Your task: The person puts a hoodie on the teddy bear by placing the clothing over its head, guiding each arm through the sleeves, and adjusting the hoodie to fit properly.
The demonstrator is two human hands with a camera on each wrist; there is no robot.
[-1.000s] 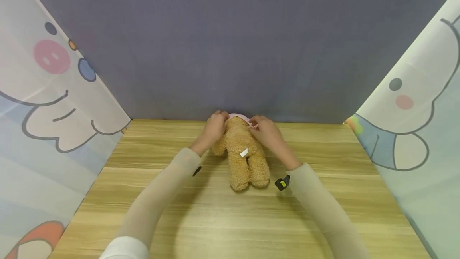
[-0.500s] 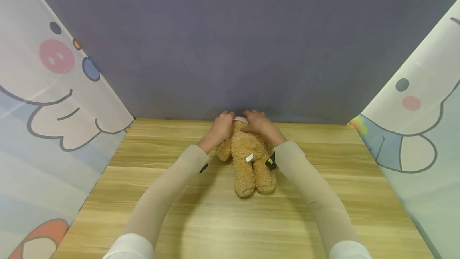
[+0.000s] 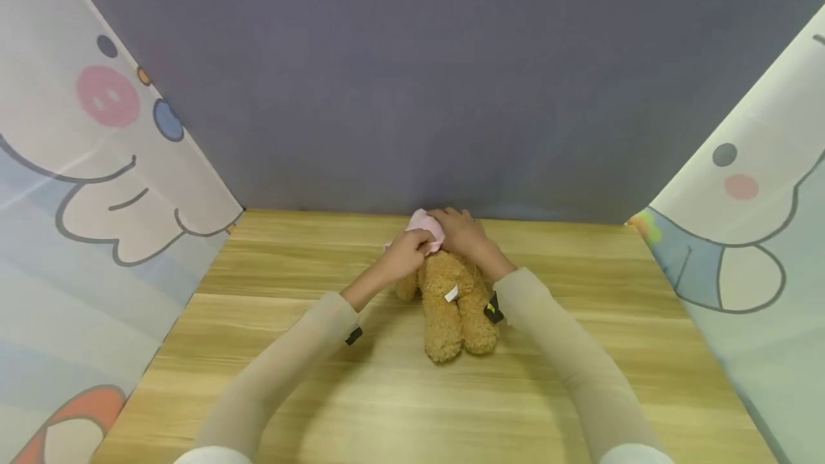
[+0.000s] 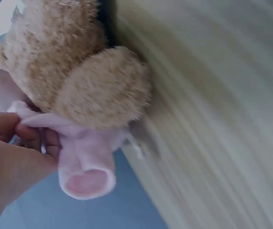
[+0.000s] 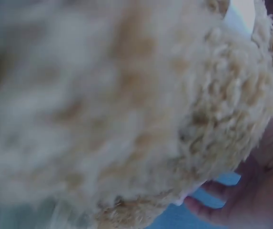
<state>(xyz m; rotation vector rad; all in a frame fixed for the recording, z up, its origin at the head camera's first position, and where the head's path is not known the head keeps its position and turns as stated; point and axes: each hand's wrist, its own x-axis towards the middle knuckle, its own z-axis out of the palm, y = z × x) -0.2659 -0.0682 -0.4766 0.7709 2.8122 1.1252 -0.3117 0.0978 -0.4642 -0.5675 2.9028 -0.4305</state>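
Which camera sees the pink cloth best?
The left wrist view: the pink cloth looks biggest there, its round opening showing clearly, though the left hand pinches one edge. The head view shows it small and partly covered; the right wrist view shows a tiny edge at most.

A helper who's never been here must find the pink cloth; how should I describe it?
Look at the wooden table in front of the dark grey wall, where a brown plush toy lies. At the toy's far end, the left hand pinches the pink cloth. It has a tube-like open end and no curly fur, unlike the toy.
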